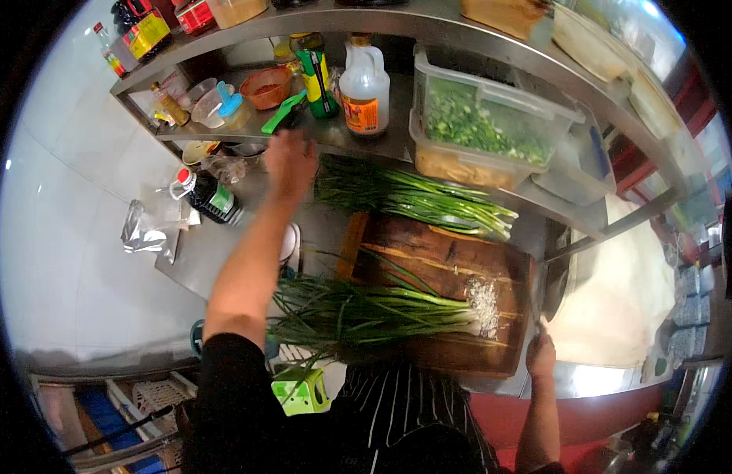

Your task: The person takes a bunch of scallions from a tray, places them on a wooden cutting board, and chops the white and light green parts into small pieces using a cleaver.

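Observation:
My left hand (291,160) reaches out to the shelf's front edge, just below a green-handled tool (285,112); whether it touches anything there is not clear. At the right side of the wooden cutting board (428,246), my right hand (541,355) is closed around the handle of a knife (538,305), its blade blurred. A bunch of green onions (401,308) lies across the board, its leaves hanging over the left side. Small chopped white pieces (483,302) sit at its root end. Behind the board rests a second bunch of green onions (437,198).
A steel shelf (395,18) spans the back. It holds a lidded plastic tub of chopped greens (484,118), a white jug (364,89) and an orange bowl (266,87). A dark bottle with a red cap (209,195) stands left, and a pale cloth-like sheet (615,296) lies right.

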`<act>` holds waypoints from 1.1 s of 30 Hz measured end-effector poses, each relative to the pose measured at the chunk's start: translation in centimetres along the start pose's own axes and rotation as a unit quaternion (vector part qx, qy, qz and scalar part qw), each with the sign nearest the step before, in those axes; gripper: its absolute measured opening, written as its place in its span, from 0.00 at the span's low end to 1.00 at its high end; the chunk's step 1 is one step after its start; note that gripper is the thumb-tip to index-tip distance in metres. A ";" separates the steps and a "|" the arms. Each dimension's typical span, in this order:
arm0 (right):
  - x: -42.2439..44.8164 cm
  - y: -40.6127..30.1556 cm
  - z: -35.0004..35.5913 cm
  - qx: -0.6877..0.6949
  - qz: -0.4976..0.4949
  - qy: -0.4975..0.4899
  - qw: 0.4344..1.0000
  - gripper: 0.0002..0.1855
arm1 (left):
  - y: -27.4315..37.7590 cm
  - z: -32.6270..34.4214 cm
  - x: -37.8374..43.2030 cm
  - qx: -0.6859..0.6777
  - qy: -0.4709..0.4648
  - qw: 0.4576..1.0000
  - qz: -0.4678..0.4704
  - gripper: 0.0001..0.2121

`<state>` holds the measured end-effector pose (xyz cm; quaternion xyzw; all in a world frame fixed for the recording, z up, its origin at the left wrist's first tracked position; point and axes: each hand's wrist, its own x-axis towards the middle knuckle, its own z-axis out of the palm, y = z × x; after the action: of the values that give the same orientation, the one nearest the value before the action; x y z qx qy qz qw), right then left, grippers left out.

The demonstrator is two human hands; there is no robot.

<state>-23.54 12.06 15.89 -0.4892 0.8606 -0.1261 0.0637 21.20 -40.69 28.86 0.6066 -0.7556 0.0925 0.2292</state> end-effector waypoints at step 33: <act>-1.8 -10.3 -2.6 -0.022 -0.056 -0.044 0.997 0.33 | -15.9 -1.3 5.8 -0.203 -0.030 0.974 -0.095 0.22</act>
<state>-14.72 9.00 21.27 -0.5433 0.8307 -0.0890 0.0831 35.87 -49.14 30.49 0.6188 -0.7038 -0.1033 0.3332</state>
